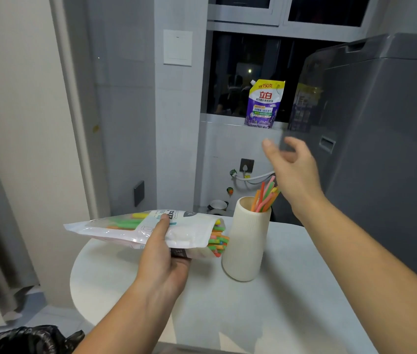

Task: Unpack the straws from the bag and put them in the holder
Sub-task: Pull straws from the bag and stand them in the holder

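Your left hand (162, 254) grips the clear-and-white plastic bag (135, 229) of coloured straws, its open mouth just beside the cream ribbed holder (247, 247). Your right hand (291, 169) hovers open and empty above the straws (264, 196) standing in that holder.

Left hand (162, 254) sits low and forward, thumb flat on top, fingers curled underneath, gripping the bag (125, 228). Right hand (293, 169) is higher and off to its right, fingers loosely spread, thumb apart, holding nothing. Both arms (368, 251) are bare and stretched forward.
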Motion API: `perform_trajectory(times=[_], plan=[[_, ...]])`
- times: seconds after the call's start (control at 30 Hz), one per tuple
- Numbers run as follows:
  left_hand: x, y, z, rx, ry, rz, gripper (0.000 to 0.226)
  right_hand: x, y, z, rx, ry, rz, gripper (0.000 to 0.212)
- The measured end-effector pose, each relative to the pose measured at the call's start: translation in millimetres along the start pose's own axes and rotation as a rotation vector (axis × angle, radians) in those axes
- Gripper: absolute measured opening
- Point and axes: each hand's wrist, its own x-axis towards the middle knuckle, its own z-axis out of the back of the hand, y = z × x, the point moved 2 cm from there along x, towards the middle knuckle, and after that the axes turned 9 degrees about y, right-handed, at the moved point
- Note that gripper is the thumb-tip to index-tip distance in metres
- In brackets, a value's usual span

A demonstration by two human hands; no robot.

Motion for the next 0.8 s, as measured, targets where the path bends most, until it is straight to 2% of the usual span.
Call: perform_trajectory(times=[0.13,0.2,0.3,0.4,0.47,0.57,0.67,0.8], plan=[[2,-4,1,-0.021,-0.013,0.011,0.027,-43,19,1,-0.197,-0.243,0.382,0.028],[2,-9,-1,-0.008,0.002,-0.006,0.021,-72,21,-11,-0.150,-0.159,0.412,0.027],[0,-13,-5,0.036,0.040,-0.041,0.017,-104,9,-36,-0.113,0.054,0.149,0.033],[-3,-11,-8,0.074,0.057,-0.098,0.036,-115,-15,-63,0.086,0.224,-0.193,0.038],[-6,-8,-11,0.110,0.072,-0.141,0.040,-118,-21,-75,0.384,0.236,-0.344,0.041],[-12,-4,-17,0.165,0.102,-0.201,0.034,-124,-22,-86,0.803,0.228,-0.464,0.046],[-16,-4,-19,0.273,0.137,-0.311,0.043,-126,-26,-91,1.013,0.192,-0.533,0.051],[-15,-2,-17,0.363,0.179,-0.406,0.053,-124,-32,-91,1.113,0.143,-0.635,0.052]])
